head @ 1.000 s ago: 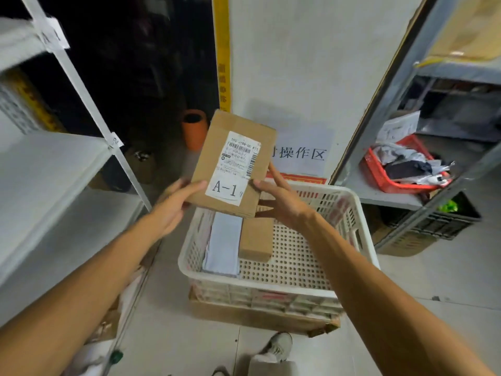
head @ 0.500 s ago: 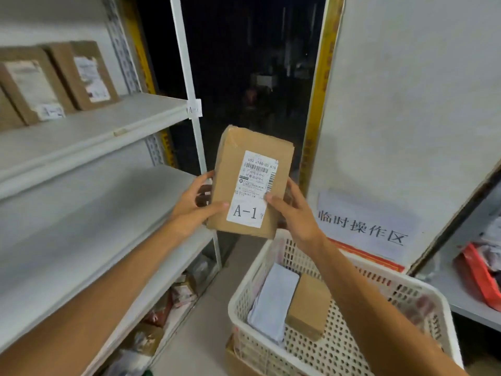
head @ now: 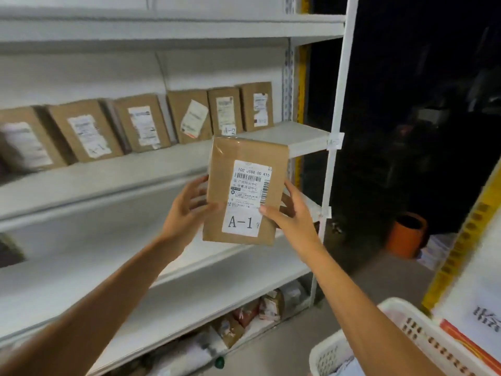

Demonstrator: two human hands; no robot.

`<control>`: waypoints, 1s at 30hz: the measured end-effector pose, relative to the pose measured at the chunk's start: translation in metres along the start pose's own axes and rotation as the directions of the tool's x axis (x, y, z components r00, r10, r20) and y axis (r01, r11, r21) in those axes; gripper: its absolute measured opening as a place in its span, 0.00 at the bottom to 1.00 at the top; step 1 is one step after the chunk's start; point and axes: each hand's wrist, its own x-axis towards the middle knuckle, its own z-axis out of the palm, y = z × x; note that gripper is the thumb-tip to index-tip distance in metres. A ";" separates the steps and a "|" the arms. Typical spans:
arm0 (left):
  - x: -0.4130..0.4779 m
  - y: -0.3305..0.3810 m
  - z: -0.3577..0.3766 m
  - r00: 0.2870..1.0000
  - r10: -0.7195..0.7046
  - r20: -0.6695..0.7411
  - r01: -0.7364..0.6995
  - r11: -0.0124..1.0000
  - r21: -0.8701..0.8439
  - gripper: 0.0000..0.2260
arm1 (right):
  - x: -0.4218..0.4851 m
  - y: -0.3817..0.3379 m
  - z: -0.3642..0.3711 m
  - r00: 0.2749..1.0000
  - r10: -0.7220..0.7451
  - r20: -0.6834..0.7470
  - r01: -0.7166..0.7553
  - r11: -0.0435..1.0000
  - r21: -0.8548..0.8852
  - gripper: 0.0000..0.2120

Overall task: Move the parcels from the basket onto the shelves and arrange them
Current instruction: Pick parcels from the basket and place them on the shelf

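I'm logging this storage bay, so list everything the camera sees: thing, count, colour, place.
held parcel: one, brown with a white A-1 label, upright in front of the shelves
shelved parcels: six showing, brown with white labels, in a row on one shelf
shelf unit: one, white, left and centre
basket: one, white, bottom right, partly in view
bin: one, orange, on the floor at right
loose packets: several, mixed colours, under the lowest shelf
left hand: grips the held parcel's left edge
right hand: grips its right edge, thumb on the label
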 end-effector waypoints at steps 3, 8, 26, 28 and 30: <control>-0.006 0.014 -0.047 0.994 0.016 -0.113 -0.009 0.998 0.060 0.29 | 0.019 -0.010 0.047 0.996 -0.036 0.087 0.032 0.999 0.044 0.31; -0.013 0.030 -0.115 0.971 0.055 -0.231 -0.036 0.996 0.084 0.33 | 0.044 -0.029 0.121 0.978 -0.097 0.183 0.081 0.992 0.092 0.29; -0.003 0.040 -0.330 0.908 0.164 -0.385 -0.048 0.954 0.295 0.28 | 0.112 -0.049 0.351 0.905 -0.227 0.360 0.224 0.973 0.050 0.33; -0.001 0.035 -0.350 0.908 0.166 -0.385 -0.039 0.948 0.315 0.29 | 0.117 -0.043 0.373 0.898 -0.227 0.376 0.234 0.972 0.028 0.35; 0.002 0.027 -0.371 0.907 0.163 -0.388 -0.032 0.946 0.322 0.33 | 0.125 -0.035 0.394 0.894 -0.221 0.390 0.248 0.969 -0.019 0.37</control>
